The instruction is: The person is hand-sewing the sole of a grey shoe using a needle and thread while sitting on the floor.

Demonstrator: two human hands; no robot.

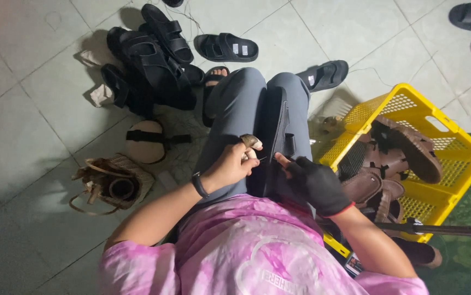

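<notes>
1. The black sandal (279,143) stands clamped between the knees; the bare left hand (234,164) pinches a needle (261,159) at its 3 o'clock.
2. The gloved right hand (316,183), fingers curled on the sole's edge, risks a prick if that needle slips.

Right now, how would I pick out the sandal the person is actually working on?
Start at the grey-trousered knees mid-frame. The black strapped sandal stands on edge between them, with the bare left hand and the black-gloved right hand at it. The other black sandals lie on the tiled floor.
</notes>
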